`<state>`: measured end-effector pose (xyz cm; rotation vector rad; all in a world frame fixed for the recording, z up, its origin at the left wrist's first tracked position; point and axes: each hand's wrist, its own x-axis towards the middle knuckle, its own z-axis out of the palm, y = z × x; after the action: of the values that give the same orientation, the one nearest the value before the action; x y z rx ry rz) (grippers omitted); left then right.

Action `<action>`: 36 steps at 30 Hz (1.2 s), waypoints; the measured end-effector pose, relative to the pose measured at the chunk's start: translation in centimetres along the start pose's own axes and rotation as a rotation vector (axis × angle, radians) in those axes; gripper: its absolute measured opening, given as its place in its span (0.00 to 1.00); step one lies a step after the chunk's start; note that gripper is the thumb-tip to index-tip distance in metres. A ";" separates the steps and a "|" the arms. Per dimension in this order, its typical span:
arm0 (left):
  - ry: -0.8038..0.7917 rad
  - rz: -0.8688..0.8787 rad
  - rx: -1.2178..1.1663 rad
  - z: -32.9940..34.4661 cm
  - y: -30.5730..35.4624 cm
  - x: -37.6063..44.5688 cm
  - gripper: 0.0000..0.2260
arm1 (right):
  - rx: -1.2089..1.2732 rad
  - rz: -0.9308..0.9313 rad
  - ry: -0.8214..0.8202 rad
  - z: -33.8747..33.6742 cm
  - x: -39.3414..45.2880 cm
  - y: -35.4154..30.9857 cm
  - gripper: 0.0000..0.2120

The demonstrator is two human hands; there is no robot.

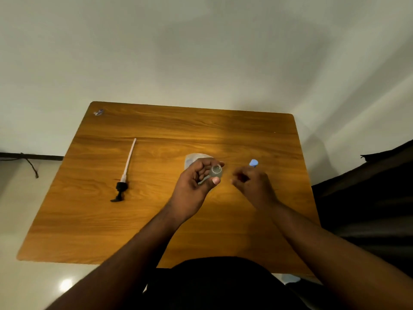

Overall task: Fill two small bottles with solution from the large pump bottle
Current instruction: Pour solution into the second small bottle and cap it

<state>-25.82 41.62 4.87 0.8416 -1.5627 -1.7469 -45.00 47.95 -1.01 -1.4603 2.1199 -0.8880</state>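
My left hand [196,182] holds a small clear bottle [216,171] above the wooden table [156,220], its open mouth facing up. Just behind that hand stands the large clear bottle [193,158], mostly hidden, with its pump taken off. The black pump head with its long white tube [125,173] lies flat on the table to the left. My right hand [252,184] hovers to the right of the small bottle, fingers curled and blurred; I cannot tell whether it holds anything. A small blue-capped bottle [253,163] shows just beyond my right hand.
A small crumpled scrap [98,112] lies at the table's far left corner. A dark piece of furniture [368,198] stands close to the table's right edge. A white wall rises behind the table.
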 end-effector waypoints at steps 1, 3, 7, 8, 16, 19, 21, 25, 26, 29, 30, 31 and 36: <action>-0.001 -0.009 0.002 0.8 -0.4 0.2 0.12 | -0.044 0.053 0.012 -1.0 -0.5 1.8 0.09; -0.012 -0.027 -0.001 2.1 -1.2 0.4 0.12 | -0.100 0.178 0.005 -2.2 -0.9 5.0 0.06; -0.005 -0.063 -0.002 4.3 -2.5 0.9 0.14 | -0.105 0.354 -0.049 -2.5 0.5 9.0 0.14; 0.000 -0.068 0.001 4.6 -2.7 1.0 0.15 | -0.101 0.364 -0.081 -2.2 1.0 9.6 0.14; 0.023 -0.147 0.047 6.0 -3.9 1.5 0.13 | -0.157 0.444 -0.153 2.0 1.3 10.8 0.19; 0.027 -0.155 0.051 6.2 -3.8 1.6 0.13 | -0.160 0.358 -0.205 2.2 -0.7 10.3 0.07; 0.023 -0.153 0.050 6.3 -3.5 1.7 0.13 | 0.003 0.373 -0.195 1.3 -1.7 9.5 0.06; 0.014 -0.130 0.043 6.4 -3.1 1.8 0.14 | 0.730 0.604 -0.038 -3.4 -1.5 5.4 0.12; 0.012 -0.124 0.040 6.5 -3.0 1.8 0.14 | 0.898 0.608 -0.044 -4.9 -1.3 4.3 0.13; 0.002 -0.100 0.028 6.8 -2.3 1.8 0.14 | 1.030 0.462 -0.103 -9.1 -1.0 1.0 0.11; 0.002 -0.094 0.019 6.9 -1.9 1.7 0.14 | 0.930 0.377 -0.112 -10.1 -1.0 0.1 0.11; -0.001 -0.088 0.008 7.0 -1.6 1.7 0.15 | 0.801 0.297 -0.105 -10.8 -1.0 -0.8 0.10; -0.036 -0.057 -0.006 7.6 -0.3 1.7 0.23 | 0.648 0.097 -0.039 -12.4 -0.4 -3.4 0.10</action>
<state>-32.93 44.69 5.18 0.8639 -1.5705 -1.8154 -50.69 50.82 10.15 -1.0157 1.6253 -1.3309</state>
